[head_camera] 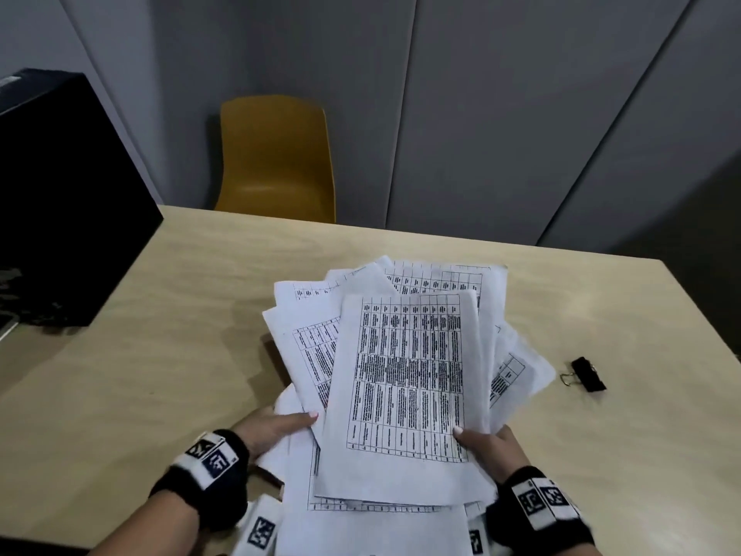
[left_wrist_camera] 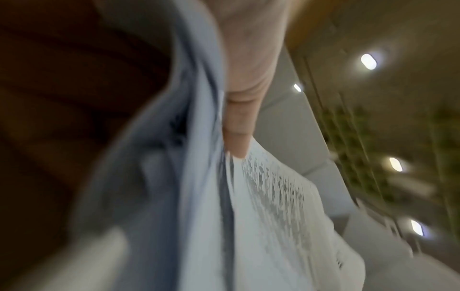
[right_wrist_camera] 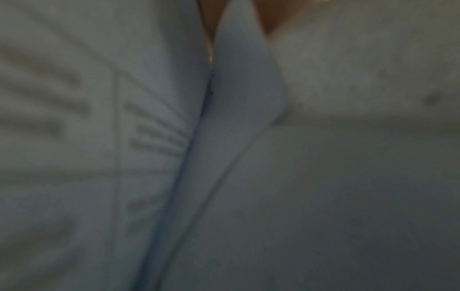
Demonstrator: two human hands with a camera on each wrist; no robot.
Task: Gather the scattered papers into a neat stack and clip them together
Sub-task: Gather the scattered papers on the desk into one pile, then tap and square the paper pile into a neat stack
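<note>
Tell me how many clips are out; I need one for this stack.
1. The clip lies on the table, right of the papers. More may be hidden under them.

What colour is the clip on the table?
Black, with silver wire handles; the clip shows best in the head view.

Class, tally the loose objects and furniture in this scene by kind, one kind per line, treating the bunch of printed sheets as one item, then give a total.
Bunch of printed papers, held by the left hand and right hand: 1
Black binder clip: 1
Yellow chair: 1
Wooden table: 1
Black box on the left: 1
Total: 5
</note>
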